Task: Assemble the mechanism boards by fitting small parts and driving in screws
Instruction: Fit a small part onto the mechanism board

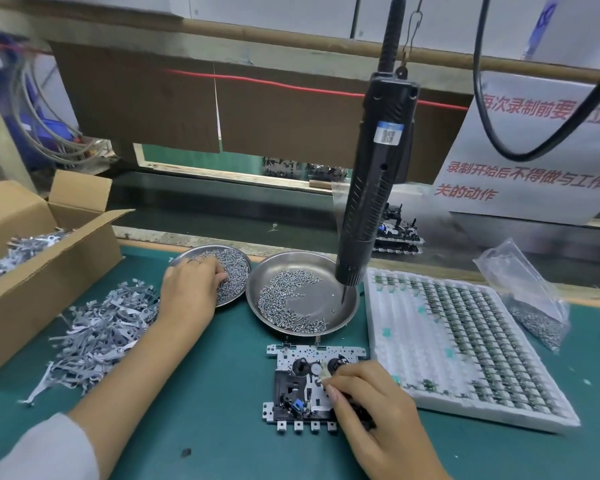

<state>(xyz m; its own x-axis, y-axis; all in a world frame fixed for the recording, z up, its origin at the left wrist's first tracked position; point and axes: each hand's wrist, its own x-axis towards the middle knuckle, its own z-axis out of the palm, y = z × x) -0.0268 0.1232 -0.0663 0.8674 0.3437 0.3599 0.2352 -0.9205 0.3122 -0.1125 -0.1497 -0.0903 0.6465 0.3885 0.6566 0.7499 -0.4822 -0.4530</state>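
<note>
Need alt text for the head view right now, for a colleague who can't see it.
The right hand holds a small part on the mechanism board while the left hand reaches into the left screw dish. An electric screwdriver hangs over the second dish.

A green-topped bench (205, 393) carries an open cardboard box (39, 271) at its left edge with a loose heap of grey metal strips (97, 327) beside it. Two steel dishes of screws (219, 271) (302, 292) sit toward the back edge. The mechanism board (302, 389) lies near the front, a white parts tray (465, 344) to its right, and a plastic bag of screws (530, 299) by the right edge.
</note>
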